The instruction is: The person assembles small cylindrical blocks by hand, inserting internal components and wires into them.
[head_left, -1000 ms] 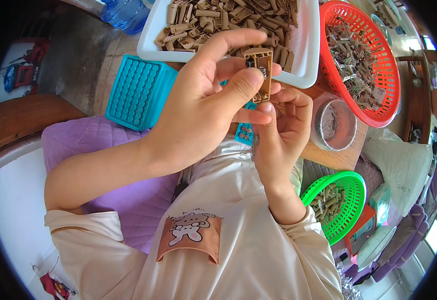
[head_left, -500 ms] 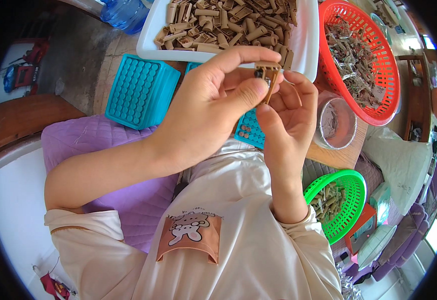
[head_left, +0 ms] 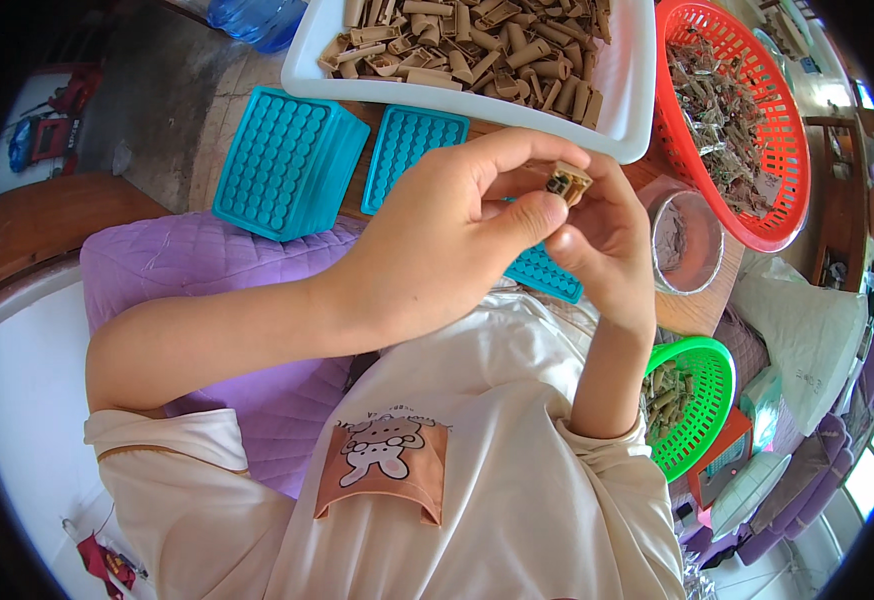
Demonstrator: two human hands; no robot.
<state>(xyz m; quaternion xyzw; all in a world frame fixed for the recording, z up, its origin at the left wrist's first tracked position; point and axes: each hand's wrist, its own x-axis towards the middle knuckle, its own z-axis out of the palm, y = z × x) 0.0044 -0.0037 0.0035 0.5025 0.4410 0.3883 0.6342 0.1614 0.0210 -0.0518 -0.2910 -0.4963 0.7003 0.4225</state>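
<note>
A small tan plastic shell piece (head_left: 574, 178) with a dark part and a metallic bit inside is held in front of me, its hollow side showing. My left hand (head_left: 447, 235) pinches it between thumb and curled forefinger. From the other side, my right hand (head_left: 612, 255) has its fingers closed around the piece, with the thumb just below. Some of its fingers are hidden behind the left hand. Beneath the hands lies a teal tray (head_left: 549, 277) with round cavities, mostly covered from view.
A white tub (head_left: 467, 103) full of tan shells stands at the far side. Left of it are stacked teal trays (head_left: 277, 165) and another teal tray (head_left: 412, 145). On the right are a red basket (head_left: 795, 190), a clear round container (head_left: 705, 255) and a green basket (head_left: 719, 400).
Both hands have shifted right and nearer to me with the shell piece. The piece has turned, so its hollow side shows more. More of the teal tray behind the left hand is visible.
</note>
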